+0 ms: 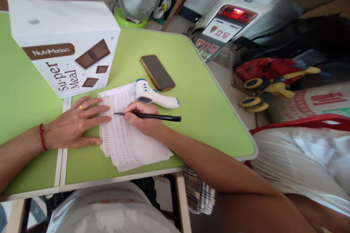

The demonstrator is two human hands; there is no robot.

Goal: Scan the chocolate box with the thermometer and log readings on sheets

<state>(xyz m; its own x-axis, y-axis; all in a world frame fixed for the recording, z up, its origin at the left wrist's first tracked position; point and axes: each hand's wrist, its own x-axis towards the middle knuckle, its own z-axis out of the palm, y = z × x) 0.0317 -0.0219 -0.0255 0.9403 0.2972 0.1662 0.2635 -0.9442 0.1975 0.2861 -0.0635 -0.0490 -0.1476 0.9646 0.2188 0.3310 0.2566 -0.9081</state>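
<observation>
At the far left of the green worktop (202,98) a white NutriMotion Su-per Meal box (68,54) stands upright, chocolate pieces printed on its front. Just below it the person's left hand (73,123) lies palm down, fingers spread, the longer fingertips resting on the left edge of a stack of handwritten sheets (147,151). I can see a red bracelet (42,137) at that wrist and a gold ring (82,107) on one finger.

The stack lies between the two hands, its sheets fanned unevenly near the front edge. Over it, the right hand (143,116) pinches a black pen (164,117), its tip pointing left towards the left fingers; whether it touches the paper I can't tell.

Just beyond the right hand lies a white-and-blue infrared thermometer (164,100), its head over the sheets' upper corner. Close behind it rests a smartphone (158,72) in a brown case, its screen dark. Past the worktop stands a white scooter (232,14), red tail light towards us.
</observation>
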